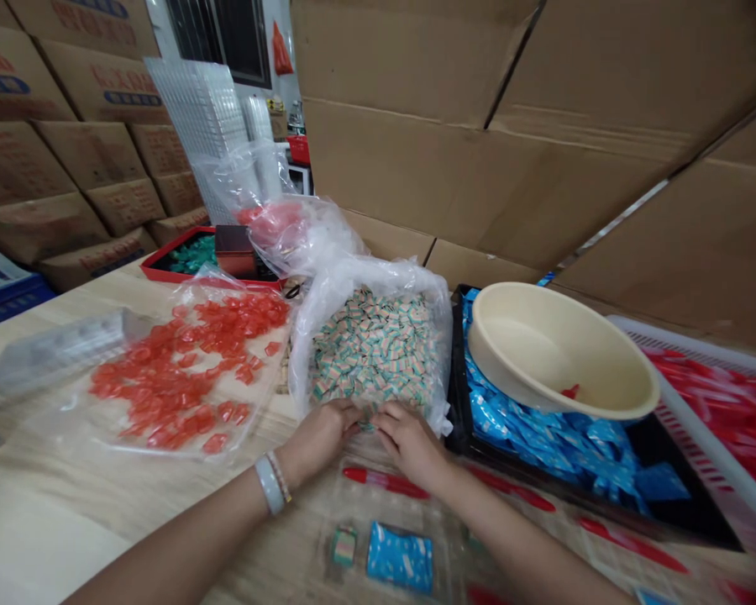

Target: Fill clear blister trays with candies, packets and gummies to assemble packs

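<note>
My left hand and my right hand meet at the near edge of a box lined with clear plastic. Small square pieces striped green and peach fill the box. The fingers of both hands are bent and pinched close together over the nearest pieces; what lies between the fingertips is too small and blurred to make out. Below my hands sits a clear plastic tray, holding a blue packet, one striped piece and a red pen-like stick.
Red translucent pieces lie on a plastic bag at left. Behind is a red tray with green pieces. At right, a cream basin rests on a black tray of blue packets, beside a white basket. Cardboard boxes stand behind.
</note>
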Demonstrator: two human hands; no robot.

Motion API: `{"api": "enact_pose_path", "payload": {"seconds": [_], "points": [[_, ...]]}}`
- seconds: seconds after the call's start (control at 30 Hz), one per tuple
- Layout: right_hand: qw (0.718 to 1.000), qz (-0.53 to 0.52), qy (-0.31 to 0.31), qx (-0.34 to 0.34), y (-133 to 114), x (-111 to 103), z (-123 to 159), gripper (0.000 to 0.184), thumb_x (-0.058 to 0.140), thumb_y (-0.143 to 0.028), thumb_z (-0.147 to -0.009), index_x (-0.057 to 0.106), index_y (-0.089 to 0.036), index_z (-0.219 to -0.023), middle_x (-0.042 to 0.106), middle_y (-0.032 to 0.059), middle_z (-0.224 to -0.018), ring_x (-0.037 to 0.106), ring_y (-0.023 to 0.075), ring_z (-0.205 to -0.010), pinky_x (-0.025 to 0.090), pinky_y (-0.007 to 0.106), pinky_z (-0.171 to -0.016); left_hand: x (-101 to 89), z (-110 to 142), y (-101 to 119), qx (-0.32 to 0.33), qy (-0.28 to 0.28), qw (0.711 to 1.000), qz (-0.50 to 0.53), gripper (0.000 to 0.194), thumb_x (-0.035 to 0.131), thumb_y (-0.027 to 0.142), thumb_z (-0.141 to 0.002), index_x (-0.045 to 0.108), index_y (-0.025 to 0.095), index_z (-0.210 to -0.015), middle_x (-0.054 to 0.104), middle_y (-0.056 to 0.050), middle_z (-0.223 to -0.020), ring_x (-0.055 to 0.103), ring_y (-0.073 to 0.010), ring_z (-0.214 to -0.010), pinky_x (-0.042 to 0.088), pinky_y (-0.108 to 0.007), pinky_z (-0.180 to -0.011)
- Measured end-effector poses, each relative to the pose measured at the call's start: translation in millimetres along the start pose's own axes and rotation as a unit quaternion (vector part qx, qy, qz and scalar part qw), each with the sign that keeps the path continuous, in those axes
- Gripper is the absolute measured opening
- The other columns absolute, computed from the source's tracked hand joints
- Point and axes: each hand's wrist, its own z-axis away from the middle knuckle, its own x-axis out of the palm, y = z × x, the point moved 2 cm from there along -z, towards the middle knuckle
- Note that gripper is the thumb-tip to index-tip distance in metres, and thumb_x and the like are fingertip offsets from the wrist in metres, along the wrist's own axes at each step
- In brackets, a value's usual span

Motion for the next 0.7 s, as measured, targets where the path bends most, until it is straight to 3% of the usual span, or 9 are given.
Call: {"api": "enact_pose_path", "payload": {"seconds": [0.13,0.33,0.53,0.7], "points": [[0.999,0.018,-0.008,-0.036,-5,-3,5,0.017,0.047,-0.015,-0.080,0.059,-0.019,-0.092,0.057,0.0055,-0.088,0.049,0.0177,-0.086,0.039,0.032,-0.076,0.5,0,-1,0.011,0.000,1.000,0.003,0.025,0.036,0.019,-0.085,0.060,0.018,-0.090,0.059,-0.004,-0.088,0.054,-0.0150,-0.082,0.041,-0.025,-0.075],[0.996,0.031,0.018,-0.086,-10,-4,9,0.022,0.045,-0.015,-0.081,0.059,-0.019,-0.098,0.056,0.0077,-0.110,0.047,0.0203,-0.100,0.039,0.036,-0.084,3.2,0,-5,-0.022,0.027,0.998,0.044,0.030,0.044,0.016,-0.080,0.049,0.020,-0.109,0.060,-0.004,-0.098,0.055,-0.0166,-0.089,0.041,-0.027,-0.079],[0.994,0.034,0.028,-0.096,-11,1,8,0.021,0.044,-0.014,-0.081,0.061,-0.017,-0.093,0.061,0.0080,-0.102,0.051,0.0190,-0.094,0.042,0.035,-0.081,3.9,1,-5,-0.001,0.029,0.999,0.038,0.019,0.044,0.015,-0.081,0.057,0.020,-0.093,0.060,-0.002,-0.090,0.055,-0.0145,-0.084,0.041,-0.024,-0.076],[0.988,0.091,0.036,-0.118,-11,6,12,0.025,0.042,-0.011,-0.081,0.060,-0.015,-0.098,0.061,0.0113,-0.102,0.051,0.0210,-0.096,0.041,0.039,-0.082,2.2,1,-2,0.004,0.026,1.000,0.001,0.021,0.041,0.017,-0.083,0.059,0.019,-0.095,0.059,-0.003,-0.087,0.055,-0.0142,-0.081,0.042,-0.023,-0.075]]}}
